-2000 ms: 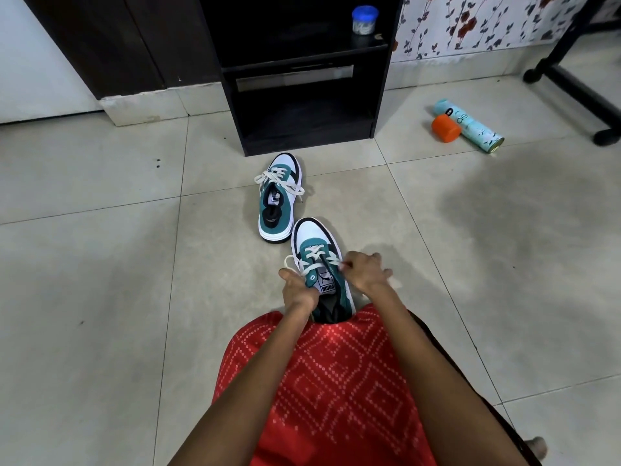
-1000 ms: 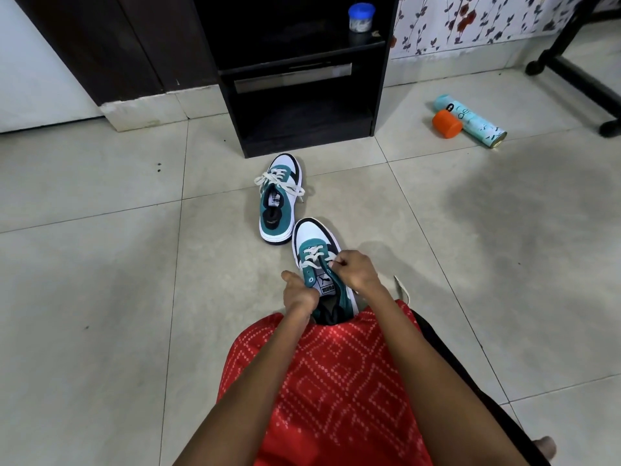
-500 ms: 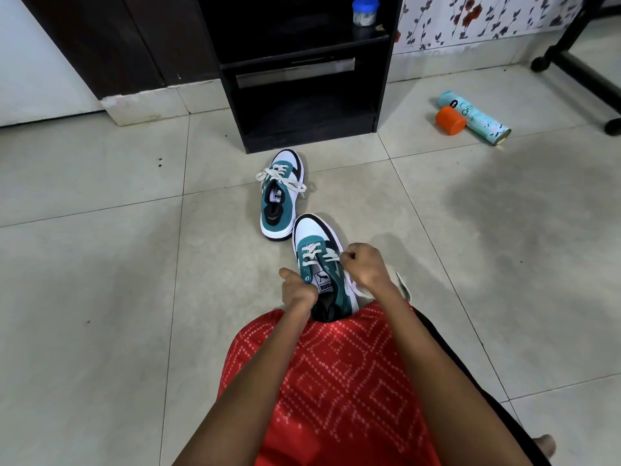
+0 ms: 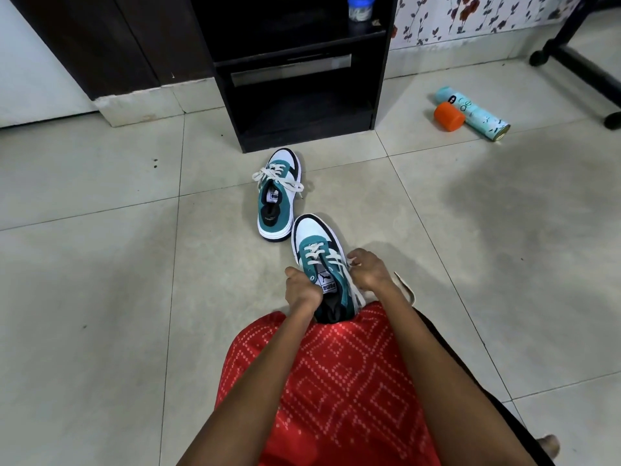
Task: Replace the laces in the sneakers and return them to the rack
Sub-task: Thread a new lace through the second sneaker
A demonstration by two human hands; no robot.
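**Pale tiles, dark furniture, floral wall**

Large glossy pale tiles cover the floor [image 4: 100, 297], showing a soft sheen and grey shadow patches. A black open-shelved rack [image 4: 302, 105] stands at the back, beside a dark wooden panel [image 4: 100, 38]. At right, floral wallpaper [image 4: 470, 15] runs above pale skirting [image 4: 453, 52], near a black castered frame [image 4: 578, 62].

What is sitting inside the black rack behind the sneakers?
A small jar with a blue lid stands on the upper shelf of the black rack. The lower compartment is in deep shadow; no shoes show there. The rack's top is cut off by the frame.
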